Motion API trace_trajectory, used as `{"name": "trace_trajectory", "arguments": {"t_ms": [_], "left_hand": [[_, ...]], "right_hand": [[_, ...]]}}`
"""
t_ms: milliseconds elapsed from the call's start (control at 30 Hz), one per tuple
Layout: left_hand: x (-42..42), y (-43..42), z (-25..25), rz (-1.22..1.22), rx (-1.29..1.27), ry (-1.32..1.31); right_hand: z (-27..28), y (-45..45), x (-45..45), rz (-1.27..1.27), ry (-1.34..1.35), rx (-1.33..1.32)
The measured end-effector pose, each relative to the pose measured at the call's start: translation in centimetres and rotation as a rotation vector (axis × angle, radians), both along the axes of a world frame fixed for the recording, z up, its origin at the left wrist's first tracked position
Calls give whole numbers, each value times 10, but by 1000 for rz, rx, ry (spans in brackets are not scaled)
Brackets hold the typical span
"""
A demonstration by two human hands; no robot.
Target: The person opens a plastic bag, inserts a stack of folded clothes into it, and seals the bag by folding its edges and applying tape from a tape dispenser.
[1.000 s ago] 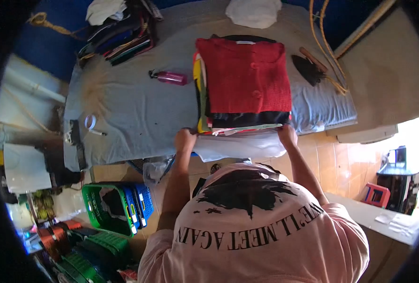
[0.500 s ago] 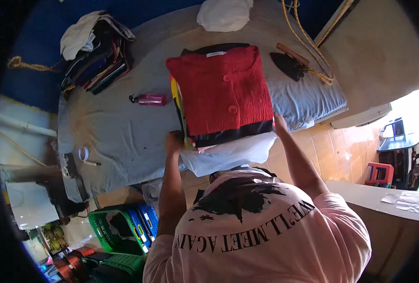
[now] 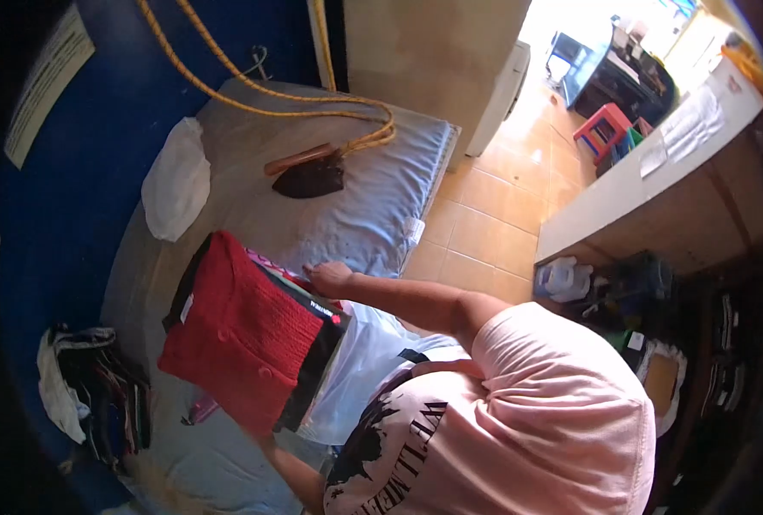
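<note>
Hands at opposite sides of the folded clothes stack: right hand at the side edge, fingertips against the layered cloth, impossible to tell whether gripping or merely pressing; left hand mostly hidden at the opposite side, just the wrist end showing, grasp impossible to tell.

Uppermost, a red button-front knit top, with a black garment jutting out beneath at the hem end. Best handled, by judgement, as one block: press evenly from both sides, spread the fingers low along the bottom layers, and avoid tugging at the loose knit alone. Align the protruding edges before any shift, for fear of a slide.

Under the hem end, toward the body, translucent white plastic. Smooth out folds there and avoid pinching plastic and cloth unevenly.

Beneath everything, a padded, cloth-covered table. Beside the stack's left edge, a partly hidden pink bottle; give clearance there. Beyond the right hand, a wooden-handled iron with a rope-like yellow cord: heat impossible to judge by sight, so best kept apart from plastic and knit. Farther off, near the blue wall, a white plastic-wrapped bundle and another clothes pile.
</note>
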State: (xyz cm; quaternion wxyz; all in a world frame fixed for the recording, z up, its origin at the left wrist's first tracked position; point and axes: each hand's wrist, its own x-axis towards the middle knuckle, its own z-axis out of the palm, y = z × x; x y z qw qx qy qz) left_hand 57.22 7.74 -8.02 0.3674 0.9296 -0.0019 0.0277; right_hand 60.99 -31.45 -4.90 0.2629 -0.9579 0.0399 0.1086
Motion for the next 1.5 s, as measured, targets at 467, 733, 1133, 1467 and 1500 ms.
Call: {"name": "trace_trajectory", "arguments": {"t_ms": [467,733,1133,1467,1500], "left_hand": [[-87,23,92,-555,376,-23],[-122,5,151,-453,-90,50],[-143,-51,148,-156,31,-387],[-146,-68,147,-52,278,-663],[-147,-68,146,-65,338,-724]], "right_hand": [[59,-45,-38,1237,-504,-383],[106,-46,-52,766,-63,323],[133,-38,-93,720,-447,239],[125,-12,-116,440,-810,229],[123,-10,-117,432,-875,178]]}}
